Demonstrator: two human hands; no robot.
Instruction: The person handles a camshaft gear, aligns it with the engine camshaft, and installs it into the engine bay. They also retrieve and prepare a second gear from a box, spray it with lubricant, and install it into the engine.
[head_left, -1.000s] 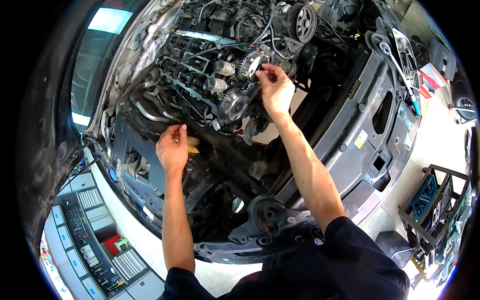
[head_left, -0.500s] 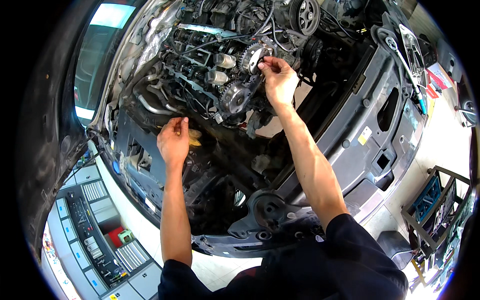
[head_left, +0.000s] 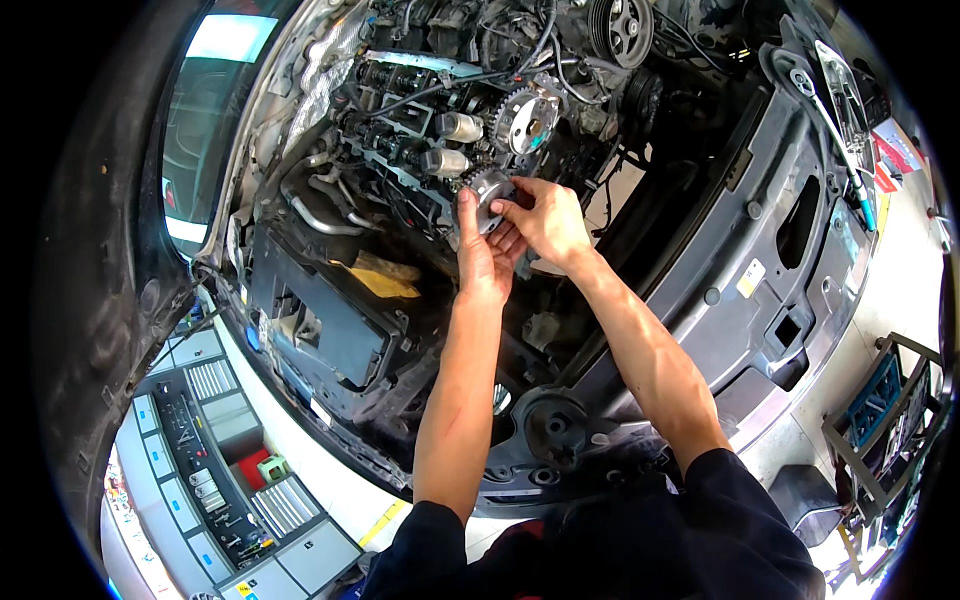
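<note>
Both my hands are at the lower camshaft sprocket (head_left: 490, 185) on the end of the engine (head_left: 400, 120). My left hand (head_left: 485, 262) cups its near rim, thumb up along the left side and fingers curled below. My right hand (head_left: 550, 222) comes in from the right, thumb and fingers pinched at the sprocket's face. Whatever sits between those fingertips is hidden. Just beyond stands the upper camshaft sprocket (head_left: 517, 120), untouched, with a brass-coloured bolt head (head_left: 536, 128) at its middle. Two pale metal cylinders (head_left: 445, 162) lie left of the sprockets.
A ribbed pulley (head_left: 621, 30) is at the far side. Yellow cloth (head_left: 382, 280) lies left of my left wrist. A ratchet (head_left: 803, 82) rests on the front panel (head_left: 720, 290) at right. A tool cart (head_left: 880, 420) and grey cabinets (head_left: 230, 415) stand on the floor.
My right hand has left the upper sprocket, where the bolt head now shows, and come down to the lower one. My left hand has moved right to join it. The view has shifted slightly.
</note>
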